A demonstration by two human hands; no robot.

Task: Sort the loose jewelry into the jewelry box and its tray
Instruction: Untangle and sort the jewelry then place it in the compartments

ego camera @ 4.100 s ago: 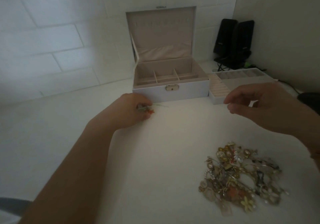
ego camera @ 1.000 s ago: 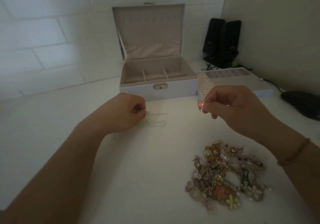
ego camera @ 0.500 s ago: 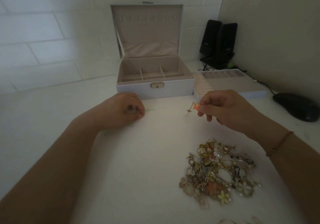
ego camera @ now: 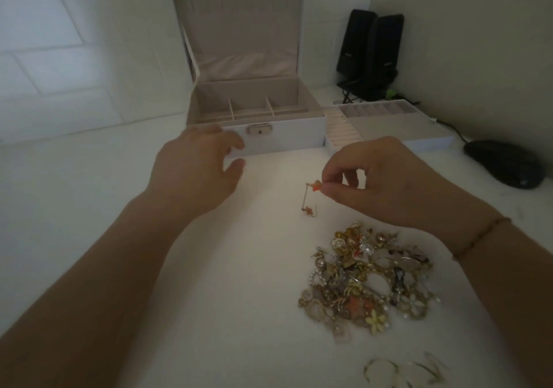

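My right hand (ego camera: 386, 181) pinches the earring (ego camera: 311, 197) over the table, near the tray (ego camera: 431, 143). My left hand (ego camera: 194, 172) is spread. I should carry it slowly and drop it low.

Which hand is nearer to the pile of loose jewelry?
Right. The right hand hovers just above the pile of loose jewelry; the left hand is farther, toward its left.
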